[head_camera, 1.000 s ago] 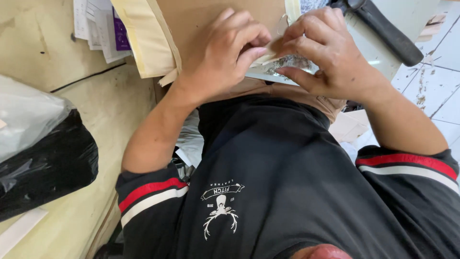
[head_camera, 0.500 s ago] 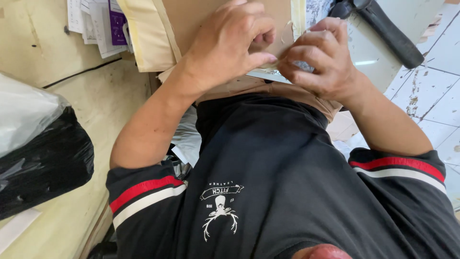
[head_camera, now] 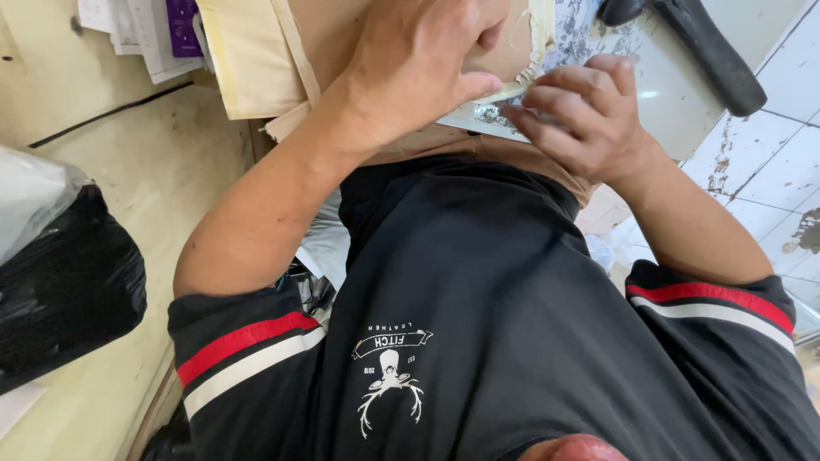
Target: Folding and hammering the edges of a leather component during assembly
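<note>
A brown cardboard package (head_camera: 329, 38) with a wide pale yellow tape band lies against my lap. My left hand (head_camera: 418, 68) lies over its lower right corner, thumb pressed on the torn pale edge (head_camera: 521, 81). My right hand (head_camera: 581, 119) is just to the right, fingertips pinched on that frayed strip of tape where it meets a speckled grey-white sheet (head_camera: 478, 119). Both forearms reach up from my black shirt with red and white sleeve stripes.
A black plastic bag (head_camera: 68, 290) and a clear one (head_camera: 34, 196) sit on the pale wooden surface (head_camera: 145, 179) at left. Papers (head_camera: 145, 34) lie at top left. A black handle-like object (head_camera: 700, 51) rests at top right above the white tiled floor (head_camera: 769, 162).
My hands have drawn apart: the left moved up over the package's corner, the right shifted right and down with the strip, and the torn edge now shows between them.
</note>
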